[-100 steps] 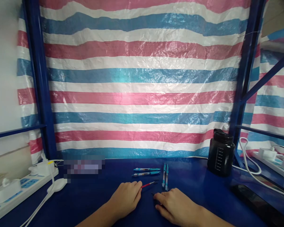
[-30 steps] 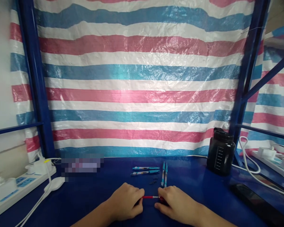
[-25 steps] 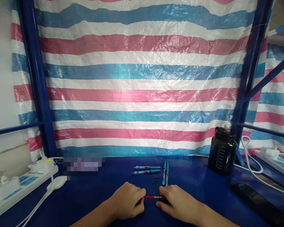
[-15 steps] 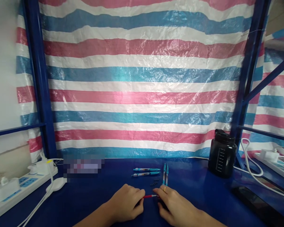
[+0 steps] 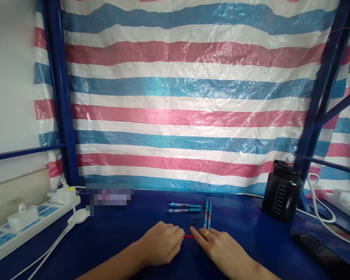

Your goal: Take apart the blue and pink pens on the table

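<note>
A thin red pen-like stick spans the gap between my hands, low over the blue table; its two ends are hidden by my fingers. My left hand is closed round its left end, knuckles up. My right hand, a ring on one finger, closes over the right end, with its thumb hidden underneath. Just beyond my right fingertips are several small dark pieces. Two blue pens lie sideways behind them, and two more blue pens lie pointing away, beside my right hand.
A black bottle stands at the back right, with a dark phone-like slab in front of it. White power strips with cables lie at the left and right. A striped sheet hangs behind the table between blue posts.
The view has shifted slightly. My hands have come closer together along the red stick, so less of it shows. My right fingers lie flatter, and the pale section near them is now covered.
</note>
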### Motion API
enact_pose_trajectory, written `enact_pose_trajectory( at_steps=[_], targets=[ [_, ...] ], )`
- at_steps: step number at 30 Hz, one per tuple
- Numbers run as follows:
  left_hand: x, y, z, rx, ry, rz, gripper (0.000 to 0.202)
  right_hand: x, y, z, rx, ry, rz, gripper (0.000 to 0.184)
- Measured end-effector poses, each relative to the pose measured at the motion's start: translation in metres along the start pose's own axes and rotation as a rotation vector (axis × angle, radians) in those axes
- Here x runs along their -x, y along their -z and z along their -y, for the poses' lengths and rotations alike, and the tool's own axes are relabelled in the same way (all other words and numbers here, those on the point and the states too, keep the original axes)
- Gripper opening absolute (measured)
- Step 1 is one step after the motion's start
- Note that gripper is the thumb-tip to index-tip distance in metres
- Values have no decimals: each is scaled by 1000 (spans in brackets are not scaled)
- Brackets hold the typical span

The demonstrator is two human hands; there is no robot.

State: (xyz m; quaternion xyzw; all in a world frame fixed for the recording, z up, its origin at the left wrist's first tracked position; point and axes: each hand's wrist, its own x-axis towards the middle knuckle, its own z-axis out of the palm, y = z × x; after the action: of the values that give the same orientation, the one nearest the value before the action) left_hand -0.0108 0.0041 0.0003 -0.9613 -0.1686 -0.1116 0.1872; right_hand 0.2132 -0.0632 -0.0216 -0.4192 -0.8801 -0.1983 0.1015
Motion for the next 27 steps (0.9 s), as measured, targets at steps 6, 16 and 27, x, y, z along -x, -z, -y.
enact_pose_trajectory(
  at_steps=[6, 16, 27],
  targets=[
    [0, -5, 0, -4, -129, -123, 18, -2, 10, 13, -188, -98, 49, 62],
    [0, -17, -7, 89, -38, -179, 30, -3, 8, 9, -322, -82, -40, 28],
    [0, -15, -9, 110, 21, -92, 31, -5, 14, 11, -394, -206, -6, 9]
  ],
)
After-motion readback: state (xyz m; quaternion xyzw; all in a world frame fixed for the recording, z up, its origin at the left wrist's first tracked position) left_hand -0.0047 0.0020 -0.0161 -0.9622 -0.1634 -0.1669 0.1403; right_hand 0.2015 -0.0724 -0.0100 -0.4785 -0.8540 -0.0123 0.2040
